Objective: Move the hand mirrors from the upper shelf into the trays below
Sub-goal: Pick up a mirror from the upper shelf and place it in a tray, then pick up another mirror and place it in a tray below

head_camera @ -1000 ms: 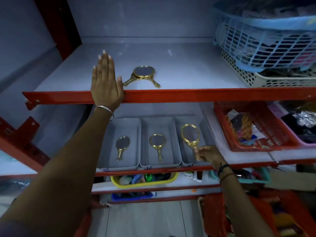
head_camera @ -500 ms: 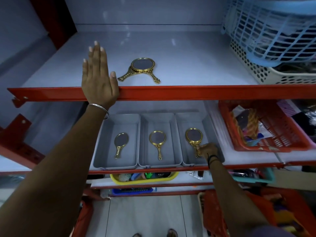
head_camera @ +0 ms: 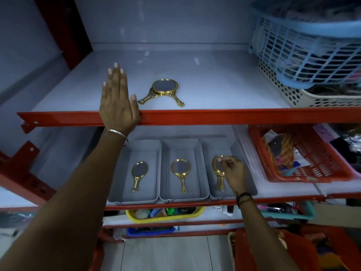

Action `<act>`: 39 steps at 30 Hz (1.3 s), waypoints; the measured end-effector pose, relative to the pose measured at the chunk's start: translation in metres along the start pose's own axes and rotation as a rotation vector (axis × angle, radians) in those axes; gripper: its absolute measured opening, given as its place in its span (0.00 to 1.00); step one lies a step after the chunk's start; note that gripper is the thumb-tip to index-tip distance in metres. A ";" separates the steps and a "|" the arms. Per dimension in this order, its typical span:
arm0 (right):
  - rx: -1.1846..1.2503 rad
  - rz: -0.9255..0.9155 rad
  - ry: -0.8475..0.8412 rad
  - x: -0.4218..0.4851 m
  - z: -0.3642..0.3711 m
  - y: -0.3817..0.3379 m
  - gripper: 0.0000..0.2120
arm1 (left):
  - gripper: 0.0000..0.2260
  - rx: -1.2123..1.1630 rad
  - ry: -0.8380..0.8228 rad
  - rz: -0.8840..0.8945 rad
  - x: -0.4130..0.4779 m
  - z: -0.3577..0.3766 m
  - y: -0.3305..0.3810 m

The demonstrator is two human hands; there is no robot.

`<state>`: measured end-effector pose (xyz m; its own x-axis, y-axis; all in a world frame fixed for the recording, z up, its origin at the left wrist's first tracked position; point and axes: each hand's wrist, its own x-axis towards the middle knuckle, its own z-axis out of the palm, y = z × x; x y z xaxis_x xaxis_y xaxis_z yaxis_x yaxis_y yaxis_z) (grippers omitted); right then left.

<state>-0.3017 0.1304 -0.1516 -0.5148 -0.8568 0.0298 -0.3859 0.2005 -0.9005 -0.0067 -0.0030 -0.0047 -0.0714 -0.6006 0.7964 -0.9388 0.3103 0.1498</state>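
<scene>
Two gold hand mirrors [head_camera: 163, 90] lie stacked on the grey upper shelf [head_camera: 214, 89], just behind its red front rail. My left hand [head_camera: 117, 103] rests flat on that rail, left of them, holding nothing. Below, three grey trays stand side by side. The left tray [head_camera: 150, 184] holds one gold mirror [head_camera: 139, 174]. The middle tray [head_camera: 170, 192] holds another [head_camera: 180, 173]. In the right tray [head_camera: 214, 146] a third mirror [head_camera: 217, 169] lies flat. My right hand [head_camera: 234, 173] covers its right side, with fingertips pinched on the top of its rim.
A blue lattice basket [head_camera: 304, 47] sits on a white perforated one [head_camera: 293, 94] at the upper shelf's right end. A red basket [head_camera: 316, 173] of goods stands right of the trays. Yellow [head_camera: 166, 217] and teal [head_camera: 304, 213] bins fill the shelf underneath.
My right hand has lowered the third mirror into the right tray and slid from its handle up to the rim. My left hand has stayed on the rail.
</scene>
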 end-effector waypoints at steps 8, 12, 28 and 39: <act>0.131 -0.708 0.004 -0.034 -0.011 -0.176 0.07 | 0.27 -0.013 -0.060 -0.005 0.001 -0.006 -0.001; 0.035 -0.705 0.080 -0.005 0.013 -0.226 0.08 | 0.27 -0.028 -0.085 0.001 0.001 -0.007 -0.001; -0.372 -0.031 -0.247 0.065 0.075 -0.265 0.12 | 0.27 -0.032 -0.056 0.036 0.000 -0.005 -0.005; 0.268 -0.021 -0.368 -0.001 0.017 -0.259 0.10 | 0.27 -0.032 -0.059 0.034 -0.002 -0.006 -0.003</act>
<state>-0.1886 0.0709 0.0748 -0.1840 -0.9809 -0.0630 -0.1565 0.0925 -0.9833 -0.0015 0.0011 -0.0031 -0.1243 -0.6315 0.7653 -0.9241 0.3547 0.1426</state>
